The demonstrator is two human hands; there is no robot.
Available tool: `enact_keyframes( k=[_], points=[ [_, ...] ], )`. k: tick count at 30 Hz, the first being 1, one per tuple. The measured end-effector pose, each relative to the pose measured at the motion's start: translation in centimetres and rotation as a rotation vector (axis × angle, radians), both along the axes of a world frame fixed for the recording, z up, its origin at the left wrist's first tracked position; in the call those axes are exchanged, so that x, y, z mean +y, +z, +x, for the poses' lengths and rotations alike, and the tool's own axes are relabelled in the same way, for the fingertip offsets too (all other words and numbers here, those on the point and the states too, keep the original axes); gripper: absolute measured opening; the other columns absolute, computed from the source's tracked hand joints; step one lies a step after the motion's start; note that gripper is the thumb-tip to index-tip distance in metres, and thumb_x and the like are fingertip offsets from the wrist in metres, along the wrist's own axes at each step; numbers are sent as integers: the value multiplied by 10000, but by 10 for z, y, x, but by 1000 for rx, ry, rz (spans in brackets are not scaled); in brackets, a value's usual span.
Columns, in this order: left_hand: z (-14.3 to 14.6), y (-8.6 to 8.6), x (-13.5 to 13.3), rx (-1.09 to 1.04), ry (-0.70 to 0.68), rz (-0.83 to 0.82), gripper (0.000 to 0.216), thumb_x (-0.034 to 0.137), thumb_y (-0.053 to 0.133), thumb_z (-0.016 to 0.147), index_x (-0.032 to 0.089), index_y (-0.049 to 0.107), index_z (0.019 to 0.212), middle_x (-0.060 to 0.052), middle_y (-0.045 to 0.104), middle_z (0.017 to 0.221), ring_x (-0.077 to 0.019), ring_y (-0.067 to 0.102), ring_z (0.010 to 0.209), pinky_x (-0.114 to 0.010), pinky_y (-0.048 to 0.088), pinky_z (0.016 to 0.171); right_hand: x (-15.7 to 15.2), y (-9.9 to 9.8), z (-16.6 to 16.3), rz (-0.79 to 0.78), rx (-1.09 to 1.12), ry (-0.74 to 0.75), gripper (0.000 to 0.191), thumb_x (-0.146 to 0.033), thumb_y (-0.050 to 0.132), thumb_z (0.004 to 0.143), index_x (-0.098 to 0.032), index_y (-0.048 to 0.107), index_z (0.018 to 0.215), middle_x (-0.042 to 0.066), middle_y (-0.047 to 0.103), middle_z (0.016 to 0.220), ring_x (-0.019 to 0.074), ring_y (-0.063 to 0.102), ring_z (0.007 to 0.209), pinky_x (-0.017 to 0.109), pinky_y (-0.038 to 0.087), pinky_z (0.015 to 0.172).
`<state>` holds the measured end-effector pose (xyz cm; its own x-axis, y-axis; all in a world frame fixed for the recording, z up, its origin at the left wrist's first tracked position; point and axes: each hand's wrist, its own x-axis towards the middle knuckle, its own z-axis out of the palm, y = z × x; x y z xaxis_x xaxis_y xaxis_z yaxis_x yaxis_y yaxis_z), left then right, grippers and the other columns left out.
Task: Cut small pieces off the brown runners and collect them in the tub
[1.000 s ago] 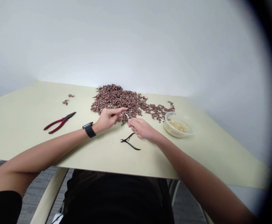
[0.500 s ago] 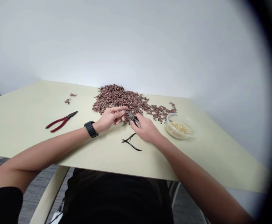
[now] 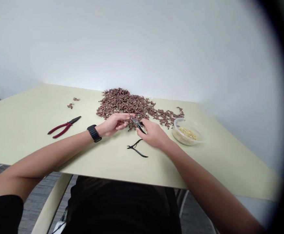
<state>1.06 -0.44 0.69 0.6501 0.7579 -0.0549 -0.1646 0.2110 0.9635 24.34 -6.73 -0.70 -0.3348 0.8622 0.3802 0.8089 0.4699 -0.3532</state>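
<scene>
My right hand (image 3: 154, 132) is closed around a small pair of pliers (image 3: 139, 124) with dark handles, its jaws pointing up and left. At the jaw tips, my left hand (image 3: 116, 123) pinches with thumb and forefinger; whatever it holds there is too small to make out. Just behind both hands spreads a heap of small reddish-brown pieces (image 3: 124, 102) with thin wiry ends, trailing off to the right. A black cuticle nipper (image 3: 137, 149) lies on the table below my right hand.
Red-handled pliers (image 3: 65, 126) lie at the left of the pale yellow table (image 3: 102, 162). Beyond them are two loose brown pieces (image 3: 70, 106). At the right stands a clear plastic tub (image 3: 177, 136) with small gold-coloured bits (image 3: 188, 133). A white wall rises behind.
My left hand has turned slightly, and its thumb and forefinger have shifted a little right. The pliers in my right hand have tipped slightly downward.
</scene>
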Motion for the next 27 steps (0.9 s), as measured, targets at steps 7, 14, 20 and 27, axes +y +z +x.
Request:
enact_keyframes(
  k=[7,14,20,27],
  points=[
    [-2,4,1,-64,-55,-89,447,291,653,935,100,641,1338,42,456,601,-41,276,447,-180,155,402,0,1,0,-27,26,8,239,-435,498,959,-224,447,859,20,578,785,170,505,668,292,303,626],
    [4,-4,-5,-120,24,10,537,290,718,918,166,597,1426,-47,645,821,-36,403,534,-171,286,482,-4,-1,-10,-122,191,-35,261,-468,477,981,-219,515,912,-16,557,675,161,502,601,293,320,608],
    [9,-12,-11,-83,114,179,635,353,759,889,179,564,1467,-57,670,821,-52,430,564,-196,315,527,-7,-4,-21,-197,324,-59,313,-494,461,984,-217,525,854,-19,559,679,155,492,610,292,333,599],
    [12,-14,-15,7,212,336,685,434,770,859,165,578,1459,-58,688,776,-60,406,527,-213,307,499,-4,-11,-23,-274,421,4,315,-489,443,992,-217,534,862,-3,592,770,164,520,701,294,391,663]
  ],
)
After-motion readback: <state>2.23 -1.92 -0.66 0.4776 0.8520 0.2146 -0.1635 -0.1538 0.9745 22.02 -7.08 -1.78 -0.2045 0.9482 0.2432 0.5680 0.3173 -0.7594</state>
